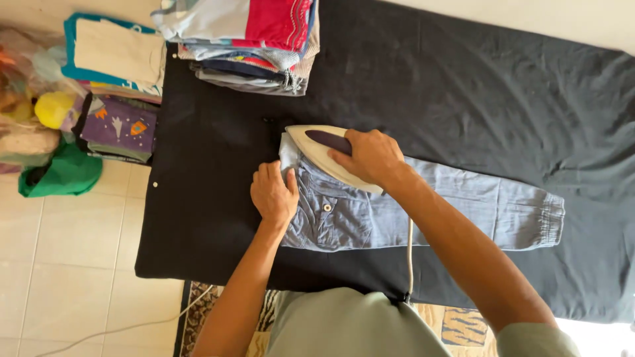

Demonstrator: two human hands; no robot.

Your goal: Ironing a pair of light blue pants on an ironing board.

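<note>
A pair of small blue-grey trousers [463, 205] lies flat on a black cloth [463, 86], waistband to the left and cuffed leg to the right. My right hand [369, 156] grips the dark handle of a white iron [311, 143] that rests on the waistband end. My left hand [272, 193] presses flat on the trousers' left edge, just beside the iron. The iron's white cord [410, 254] runs down toward my body.
A stack of folded clothes [251, 43] sits at the cloth's top left corner. More folded clothes [116, 79] and a green garment [63, 173] lie on the tiled floor [66, 277] to the left, with a cable [119, 328] across the tiles.
</note>
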